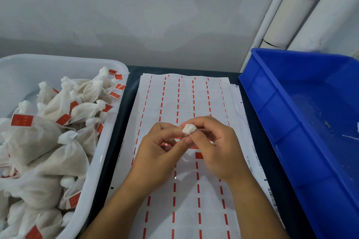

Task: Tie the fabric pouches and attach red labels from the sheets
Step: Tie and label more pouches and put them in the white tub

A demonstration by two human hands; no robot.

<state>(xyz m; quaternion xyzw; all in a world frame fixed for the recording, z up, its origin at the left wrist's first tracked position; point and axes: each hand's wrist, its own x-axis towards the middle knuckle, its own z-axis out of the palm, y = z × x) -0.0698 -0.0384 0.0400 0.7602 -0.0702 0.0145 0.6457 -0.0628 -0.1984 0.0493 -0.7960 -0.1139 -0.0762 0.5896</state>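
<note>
Both hands pinch a small white wad, probably a pouch neck or tie, above the label sheet: left hand steadies, right hand should keep it taut. Finished pouches fill the white tub.

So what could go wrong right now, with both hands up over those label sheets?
The small white piece is only pinched between the fingertips of the left hand and the right hand, so it might slip onto the label sheets. The forearms lie across the sheets and could shift or crease them. The white tub of finished pouches sits close beside the left arm, so labels might snag.
</note>
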